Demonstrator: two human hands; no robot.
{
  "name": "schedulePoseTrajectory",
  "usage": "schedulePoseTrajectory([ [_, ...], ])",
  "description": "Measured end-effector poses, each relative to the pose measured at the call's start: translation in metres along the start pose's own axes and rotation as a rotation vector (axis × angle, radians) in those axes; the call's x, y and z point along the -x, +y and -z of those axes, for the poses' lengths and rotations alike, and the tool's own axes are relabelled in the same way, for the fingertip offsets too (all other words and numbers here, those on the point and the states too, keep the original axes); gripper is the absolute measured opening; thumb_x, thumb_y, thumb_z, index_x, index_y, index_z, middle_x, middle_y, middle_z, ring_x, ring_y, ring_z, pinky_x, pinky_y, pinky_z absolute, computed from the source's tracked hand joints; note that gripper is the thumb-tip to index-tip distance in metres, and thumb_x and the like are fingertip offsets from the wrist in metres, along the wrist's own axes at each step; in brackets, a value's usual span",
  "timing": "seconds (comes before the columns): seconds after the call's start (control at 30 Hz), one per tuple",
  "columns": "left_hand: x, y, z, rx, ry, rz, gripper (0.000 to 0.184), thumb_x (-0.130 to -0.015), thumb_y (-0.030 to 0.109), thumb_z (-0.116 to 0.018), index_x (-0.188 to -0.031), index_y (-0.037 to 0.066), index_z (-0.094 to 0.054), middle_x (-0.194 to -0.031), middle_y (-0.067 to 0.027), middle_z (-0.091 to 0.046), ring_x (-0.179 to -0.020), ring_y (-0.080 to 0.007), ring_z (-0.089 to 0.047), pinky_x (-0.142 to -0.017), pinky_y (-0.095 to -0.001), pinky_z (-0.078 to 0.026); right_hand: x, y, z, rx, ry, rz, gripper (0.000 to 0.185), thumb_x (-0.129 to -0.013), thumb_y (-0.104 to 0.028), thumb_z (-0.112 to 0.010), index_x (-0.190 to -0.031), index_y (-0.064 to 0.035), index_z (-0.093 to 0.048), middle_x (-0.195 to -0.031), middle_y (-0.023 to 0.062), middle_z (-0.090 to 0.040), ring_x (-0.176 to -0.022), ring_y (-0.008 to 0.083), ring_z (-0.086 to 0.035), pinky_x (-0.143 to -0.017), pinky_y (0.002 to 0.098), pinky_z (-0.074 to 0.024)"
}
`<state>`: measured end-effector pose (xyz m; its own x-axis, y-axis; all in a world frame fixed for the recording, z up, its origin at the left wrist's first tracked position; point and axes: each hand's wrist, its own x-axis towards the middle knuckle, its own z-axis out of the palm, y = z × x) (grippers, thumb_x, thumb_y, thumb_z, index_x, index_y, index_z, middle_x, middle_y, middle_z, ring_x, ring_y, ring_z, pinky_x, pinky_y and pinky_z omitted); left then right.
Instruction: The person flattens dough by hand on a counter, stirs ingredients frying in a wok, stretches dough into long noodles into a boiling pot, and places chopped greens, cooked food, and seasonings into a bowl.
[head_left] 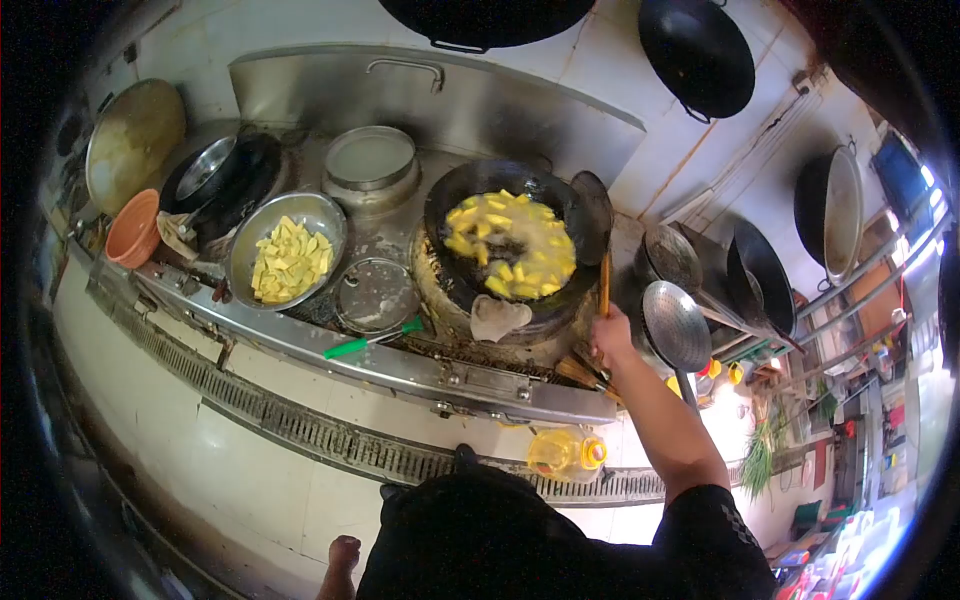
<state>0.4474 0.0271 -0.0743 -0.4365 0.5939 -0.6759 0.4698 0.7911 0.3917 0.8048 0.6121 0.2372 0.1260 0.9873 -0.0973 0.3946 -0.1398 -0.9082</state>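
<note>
My right hand (pixel 609 338) is wrapped round the wooden handle of a skimmer (pixel 592 203), whose dark round head rests by the right rim of a black wok (pixel 440 205). Yellow potato-like pieces (pixel 515 235) lie in bubbling oil inside the wok, with light steam above. A pale folded cloth (pixel 498 318) hangs over the wok's front edge. Low beside my body, my left hand (pixel 343 552) hangs with its fingers curled and nothing visible in it. Left of the wok, a steel bowl (pixel 335 215) holds more pale yellow pieces.
A green-handled wire strainer (pixel 375 297) lies between bowl and wok. Behind it stands a round pot (pixel 370 160) beneath a tap (pixel 405 66). An orange basin (pixel 133 230) sits far left. A perforated ladle (pixel 676 325) stands at right; an oil jug (pixel 565 454) is on the floor.
</note>
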Motion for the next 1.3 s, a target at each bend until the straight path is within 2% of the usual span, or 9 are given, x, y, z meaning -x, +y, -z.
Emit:
schedulePoseTrajectory([
  [0.07, -0.007, -0.014, -0.008, -0.013, 0.024, -0.062, 0.021, -0.074, 0.022, -0.062, -0.083, 0.004, -0.065, -0.085, -0.0149, -0.066, -0.082, -0.0313, -0.063, -0.076, -0.0393, -0.051, 0.010, 0.009, -0.004, -0.291, -0.180, -0.404, 0.017, -0.085, -0.005, -0.045, -0.099, -0.0066, -0.054, -0.062, 0.0050, -0.048, -0.054, 0.0176, -0.048, -0.044, 0.0327, -0.0393],
  [0.17, -0.001, -0.003, -0.003, 0.051, 0.022, -0.013, 0.020, -0.075, 0.021, -0.061, -0.083, 0.004, -0.065, -0.085, -0.0147, -0.066, -0.083, -0.0312, -0.063, -0.076, -0.0388, -0.050, 0.028, 0.001, -0.018, -0.678, -0.358, -0.668, 0.006, -0.080, 0.000, -0.044, -0.076, -0.0043, -0.042, -0.063, 0.0061, -0.041, -0.046, 0.0132, -0.041, -0.040, 0.0257, -0.0370],
  [0.37, 0.007, 0.014, 0.003, 0.230, 0.063, 0.028, 0.015, -0.074, 0.017, -0.059, -0.082, 0.005, -0.065, -0.088, -0.0131, -0.066, -0.084, -0.0299, -0.063, -0.077, -0.0371, -0.050, 0.021, -0.015, -0.040, -1.090, -0.554, -0.864, 0.009, -0.081, -0.003, -0.046, -0.075, -0.0006, -0.040, -0.065, 0.0044, -0.042, -0.051, 0.0124, -0.043, -0.042, 0.0230, -0.0377],
  [0.63, 0.009, 0.004, 0.000, 0.142, 0.058, 0.037, 0.012, -0.073, 0.014, -0.060, -0.081, 0.007, -0.066, -0.090, -0.0128, -0.065, -0.085, -0.0289, -0.063, -0.077, -0.0369, -0.050, 0.019, -0.037, -0.014, -0.925, -0.563, -0.761, 0.009, -0.080, -0.004, -0.047, -0.083, 0.0004, -0.040, -0.067, 0.0053, -0.044, -0.047, 0.0094, -0.042, -0.038, 0.0198, -0.0366],
  [0.7, -0.003, -0.019, -0.010, -0.336, 0.028, -0.291, 0.010, -0.072, 0.015, -0.060, -0.076, 0.007, -0.065, -0.088, -0.0120, -0.065, -0.084, -0.0300, -0.063, -0.076, -0.0377, -0.051, 0.034, -0.048, -0.019, -0.823, -0.516, -0.698, 0.011, -0.077, -0.003, -0.048, -0.084, 0.0000, -0.041, -0.067, 0.0060, -0.046, -0.046, 0.0094, -0.041, -0.037, 0.0201, -0.0355],
  [0.93, 0.012, -0.003, -0.005, 0.070, 0.118, -0.052, 0.012, -0.071, 0.019, -0.059, -0.068, 0.008, -0.062, -0.084, -0.0136, -0.064, -0.082, -0.0324, -0.062, -0.072, -0.0404, -0.051, 0.036, -0.053, -0.018, -0.695, -0.387, -0.577, 0.019, -0.075, 0.004, -0.046, -0.081, -0.0131, -0.040, -0.058, 0.0025, -0.039, -0.041, 0.0125, -0.037, -0.035, 0.0250, -0.0293],
  [1.1, -0.009, -0.016, -0.013, -0.064, 0.077, -0.186, 0.016, -0.075, 0.021, -0.057, -0.072, 0.007, -0.064, -0.084, -0.0157, -0.065, -0.080, -0.0321, -0.062, -0.074, -0.0399, -0.050, 0.029, -0.045, -0.013, -0.628, -0.337, -0.495, 0.021, -0.074, 0.005, -0.045, -0.081, -0.0132, -0.039, -0.058, 0.0036, -0.040, -0.041, 0.0123, -0.037, -0.034, 0.0259, -0.0290],
  [1.17, -0.015, -0.017, -0.010, -0.465, 0.054, -0.419, 0.018, -0.076, 0.022, -0.055, -0.077, 0.008, -0.066, -0.085, -0.0161, -0.065, -0.082, -0.0318, -0.062, -0.075, -0.0393, -0.050, 0.037, -0.053, -0.016, -0.585, -0.329, -0.448, 0.019, -0.074, 0.005, -0.045, -0.080, -0.0124, -0.040, -0.058, 0.0041, -0.040, -0.041, 0.0124, -0.037, -0.033, 0.0259, -0.0291],
  [1.3, -0.014, -0.019, -0.009, -0.059, 0.099, -0.233, 0.017, -0.075, 0.018, -0.056, -0.081, 0.007, -0.067, -0.085, -0.0161, -0.066, -0.083, -0.0319, -0.063, -0.077, -0.0384, -0.050, 0.034, -0.058, -0.017, -0.550, -0.329, -0.405, 0.020, -0.074, 0.005, -0.046, -0.084, -0.0117, -0.041, -0.059, 0.0049, -0.042, -0.040, 0.0126, -0.037, -0.033, 0.0260, -0.0297],
])
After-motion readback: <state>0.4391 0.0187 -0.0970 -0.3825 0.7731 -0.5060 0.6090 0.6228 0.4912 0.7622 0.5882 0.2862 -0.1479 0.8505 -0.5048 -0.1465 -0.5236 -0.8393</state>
